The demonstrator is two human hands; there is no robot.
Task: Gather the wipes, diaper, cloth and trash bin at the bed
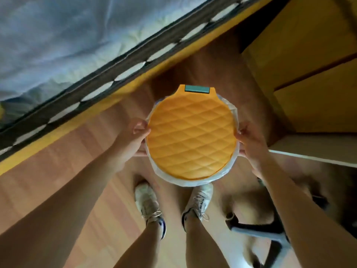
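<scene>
A round trash bin point(191, 136) with a quilted orange lid, a teal latch at its far edge and a white liner bag around the rim fills the middle of the view, seen from straight above. My left hand point(138, 135) grips its left rim and my right hand point(249, 140) grips its right rim. The bin is above my two white sneakers, and its body below the lid is hidden. The bed point(58, 45), with a pale grey-blue sheet and a dark patterned mattress edge, runs diagonally across the upper left. Wipes, diaper and cloth are not in view.
A yellow wooden bed frame point(108, 97) borders the wood floor point(58, 180). A yellow cabinet with drawers point(313, 74) stands at the upper right, with a white ledge below it. A chair's dark wheeled base point(257, 227) is on the floor at the lower right.
</scene>
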